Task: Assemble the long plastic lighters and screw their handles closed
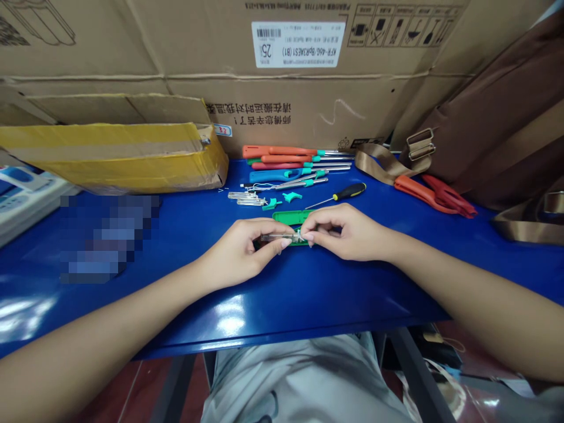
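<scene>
My left hand (247,249) is closed around a slim transparent lighter fuel tank (277,237), thumb and fingers along its length. A small pale fitting (299,236) sits at the tank's right end. There my right hand (341,234) pinches with thumb and forefinger; what exactly lies between those fingertips is too small to make out. Just behind and partly under both hands is a green lighter handle shell (288,218), mostly covered by them. A black and yellow screwdriver (350,191) lies beyond my right hand, its tip pointing left.
Long-barrelled lighters (282,150) lie in a row at the back. Nearer are several transparent tanks (247,198) and teal triggers (272,204). A yellow-taped box (176,155) stands left, a large carton (374,111) behind. Orange and red handles (423,194) lie right, beside a strap (374,164).
</scene>
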A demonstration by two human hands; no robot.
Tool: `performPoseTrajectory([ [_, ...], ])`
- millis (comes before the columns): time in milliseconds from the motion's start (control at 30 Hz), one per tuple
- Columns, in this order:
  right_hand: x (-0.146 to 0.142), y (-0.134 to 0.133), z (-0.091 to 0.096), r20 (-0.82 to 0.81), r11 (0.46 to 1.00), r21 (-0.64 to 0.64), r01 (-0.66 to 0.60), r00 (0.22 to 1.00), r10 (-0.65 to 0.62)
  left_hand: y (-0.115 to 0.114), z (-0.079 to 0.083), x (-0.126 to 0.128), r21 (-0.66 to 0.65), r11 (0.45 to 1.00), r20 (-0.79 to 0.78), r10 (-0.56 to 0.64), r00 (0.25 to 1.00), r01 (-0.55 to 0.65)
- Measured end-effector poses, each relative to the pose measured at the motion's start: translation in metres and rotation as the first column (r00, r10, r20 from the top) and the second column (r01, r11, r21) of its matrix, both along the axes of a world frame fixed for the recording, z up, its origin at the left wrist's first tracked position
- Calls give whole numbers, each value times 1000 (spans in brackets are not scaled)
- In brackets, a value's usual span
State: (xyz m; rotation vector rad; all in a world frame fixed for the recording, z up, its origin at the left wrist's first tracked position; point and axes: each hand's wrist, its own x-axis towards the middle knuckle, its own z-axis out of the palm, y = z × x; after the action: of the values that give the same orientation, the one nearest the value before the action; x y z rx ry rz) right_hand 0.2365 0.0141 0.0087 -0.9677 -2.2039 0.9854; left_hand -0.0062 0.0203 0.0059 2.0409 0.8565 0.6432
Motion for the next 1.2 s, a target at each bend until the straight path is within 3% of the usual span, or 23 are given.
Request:
performPoseTrajectory([
  [167, 1, 0, 1, -32, 999, -38, 34, 999, -35, 0, 2, 1, 27, 1000, 25, -11, 1000, 11],
  [900, 8, 2, 5, 41, 943, 331, -30, 999, 17, 2, 0, -1, 82, 997, 17, 1, 1000, -2],
  [1200, 6, 1, 2, 47, 940, 337, -56, 998, 43, 2, -3, 0, 93, 996, 26, -3, 1000, 0],
])
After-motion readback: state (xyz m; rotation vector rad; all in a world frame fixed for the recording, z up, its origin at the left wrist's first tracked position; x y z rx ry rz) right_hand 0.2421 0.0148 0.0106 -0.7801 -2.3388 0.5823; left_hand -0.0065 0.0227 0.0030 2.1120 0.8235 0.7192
